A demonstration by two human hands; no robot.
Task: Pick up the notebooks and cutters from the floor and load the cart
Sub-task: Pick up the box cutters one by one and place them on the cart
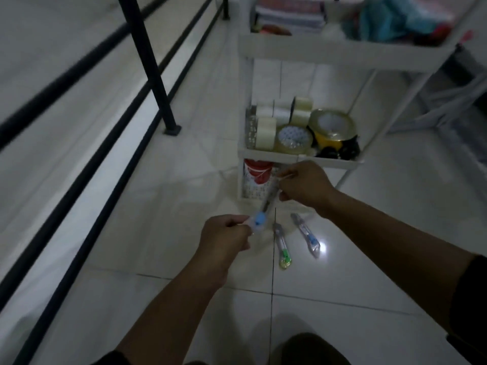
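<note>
A clear cutter with a blue slider (pixel 266 206) hangs above the tiles, held at both ends. My left hand (pixel 224 238) pinches its blue end and my right hand (pixel 305 184) grips its far end. Two more cutters lie on the floor just beyond my hands: one with a green slider (pixel 282 245) and one with a blue slider (pixel 307 234). The white cart (pixel 342 52) stands right behind them. A stack of notebooks (pixel 290 14) rests on its top shelf.
The cart's middle shelf (pixel 297 156) holds several tape rolls (pixel 292 139) and a yellow tub. A red-and-white item sits on its lowest level. A black metal frame (pixel 150 67) with rails runs along the left. White floor tiles spread around the cart.
</note>
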